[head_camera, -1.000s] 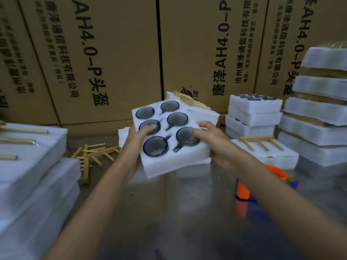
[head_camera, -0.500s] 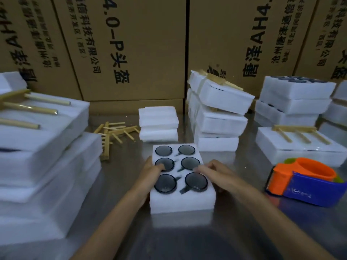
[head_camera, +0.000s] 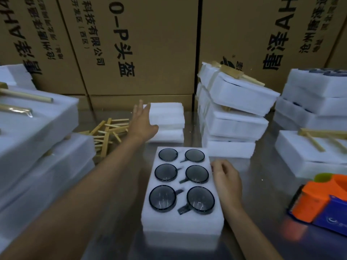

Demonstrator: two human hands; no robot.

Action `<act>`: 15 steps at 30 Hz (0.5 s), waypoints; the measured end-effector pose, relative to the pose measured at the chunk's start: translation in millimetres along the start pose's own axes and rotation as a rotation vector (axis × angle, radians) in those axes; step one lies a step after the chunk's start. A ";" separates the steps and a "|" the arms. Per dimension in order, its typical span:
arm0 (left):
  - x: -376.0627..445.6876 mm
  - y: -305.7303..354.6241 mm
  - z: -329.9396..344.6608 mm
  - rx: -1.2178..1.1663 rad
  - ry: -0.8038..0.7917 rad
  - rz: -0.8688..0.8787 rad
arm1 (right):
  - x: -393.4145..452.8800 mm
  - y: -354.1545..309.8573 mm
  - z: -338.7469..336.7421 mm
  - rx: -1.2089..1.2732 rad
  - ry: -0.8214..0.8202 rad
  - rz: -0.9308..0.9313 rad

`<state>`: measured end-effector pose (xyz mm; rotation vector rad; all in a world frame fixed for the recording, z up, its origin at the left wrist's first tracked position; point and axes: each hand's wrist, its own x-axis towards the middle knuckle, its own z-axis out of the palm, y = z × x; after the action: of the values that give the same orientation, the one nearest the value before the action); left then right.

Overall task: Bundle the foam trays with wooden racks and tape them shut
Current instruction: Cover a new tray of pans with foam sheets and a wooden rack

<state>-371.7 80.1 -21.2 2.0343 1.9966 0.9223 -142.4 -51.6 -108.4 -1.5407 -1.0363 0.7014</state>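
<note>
Tray (head_camera: 180, 220) with six dark cups sits flat on the table (head_camera: 262, 184), front centre. Left hand (head_camera: 141, 124) reaches out, fingers spread and straight, holding nothing, at the left edge of the blank foam stack (head_camera: 167, 117); contact unclear. Right hand (head_camera: 226, 177) rests loosely curled by the tray's right edge, gripping nothing. Likely step: fetch a foam lid. Best to take only the top sheet, pinch it at the edge, then square it over the cups. Racks (head_camera: 108, 132) lie loose to the left, tape gun (head_camera: 319, 199) to the right.
</note>
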 end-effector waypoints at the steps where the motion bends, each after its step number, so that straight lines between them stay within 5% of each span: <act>1: 11.0 -1.6 2.8 0.048 -0.099 0.020 | 1.1 0.5 0.8 -0.006 0.003 0.007; 4: 20.2 -8.6 11.8 0.001 -0.181 0.037 | 3.8 2.1 2.1 -0.027 0.004 0.019; 10: -48.9 11.3 -11.2 -0.223 0.217 0.148 | 3.8 0.4 0.9 0.002 0.008 0.033; 15: -161.3 24.5 -28.6 -0.149 0.193 0.323 | -1.7 -4.6 -2.7 0.077 0.001 0.027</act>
<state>-353.8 -83.8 -37.3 2.2974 1.6458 1.3324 -141.9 -54.2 -103.5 -1.4910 -0.9789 0.7507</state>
